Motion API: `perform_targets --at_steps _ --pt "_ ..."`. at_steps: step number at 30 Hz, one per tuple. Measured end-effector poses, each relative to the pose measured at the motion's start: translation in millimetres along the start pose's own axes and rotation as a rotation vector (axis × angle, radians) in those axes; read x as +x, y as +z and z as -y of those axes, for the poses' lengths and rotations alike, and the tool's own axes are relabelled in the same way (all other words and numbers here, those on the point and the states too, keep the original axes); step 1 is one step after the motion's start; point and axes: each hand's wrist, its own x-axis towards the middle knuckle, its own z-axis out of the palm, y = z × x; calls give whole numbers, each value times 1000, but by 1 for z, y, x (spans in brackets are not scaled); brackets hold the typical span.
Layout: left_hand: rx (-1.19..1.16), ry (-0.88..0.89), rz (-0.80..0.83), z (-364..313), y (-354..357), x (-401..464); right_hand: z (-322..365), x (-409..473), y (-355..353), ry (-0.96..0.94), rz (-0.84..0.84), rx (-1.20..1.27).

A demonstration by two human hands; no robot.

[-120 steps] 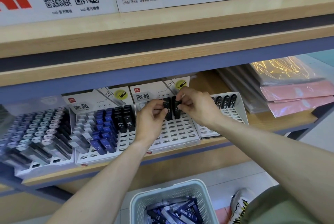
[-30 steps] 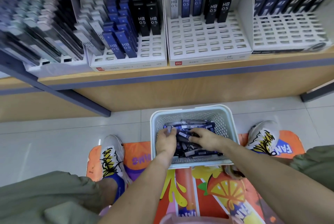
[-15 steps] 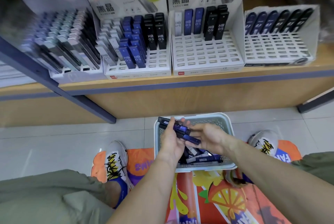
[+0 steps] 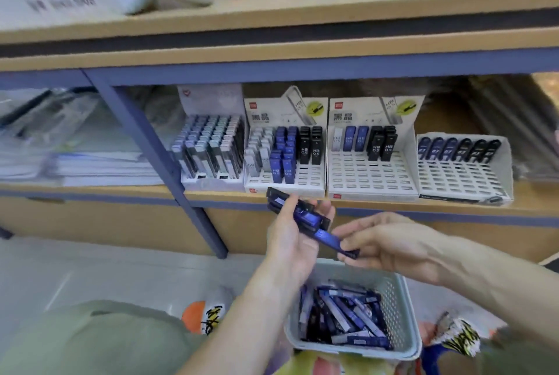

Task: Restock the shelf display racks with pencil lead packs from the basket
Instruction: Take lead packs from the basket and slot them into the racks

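My left hand (image 4: 290,238) grips a small bundle of dark and blue pencil lead packs (image 4: 298,212) in front of the shelf edge. My right hand (image 4: 384,243) pinches the near end of one blue pack (image 4: 331,240) from that bundle. Below them, the pale grey basket (image 4: 402,311) on the floor holds several more packs (image 4: 341,317). On the shelf stand white display racks: a left one (image 4: 308,176) with grey, blue and black packs, a middle one (image 4: 372,174) with one back row filled, and a right one (image 4: 462,176) likewise.
A fuller rack (image 4: 211,150) of grey packs stands left of the others. A blue shelf post (image 4: 157,144) runs diagonally at left, with stacked plastic sleeves (image 4: 60,144) beyond it. Boxes labelled uni and KOKUYO sit on the upper shelf. My knees and patterned shoes flank the basket.
Both hands have lifted the packs out of the basket up toward the shelf edge. The view has tilted upward, from the floor to the racks and upper shelf.
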Motion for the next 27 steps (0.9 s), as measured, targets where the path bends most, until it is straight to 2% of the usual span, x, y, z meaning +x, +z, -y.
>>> perform_targets --at_steps 9,13,21,27 --pt "86 84 93 -81 22 -31 32 -24 34 -50 108 74" --pt "217 26 119 -91 16 -23 42 -9 39 -156 49 -85" --pt "642 21 199 -102 17 0 71 23 41 -357 4 -179" --pt "735 36 215 -99 6 20 67 58 30 -342 -140 -124"
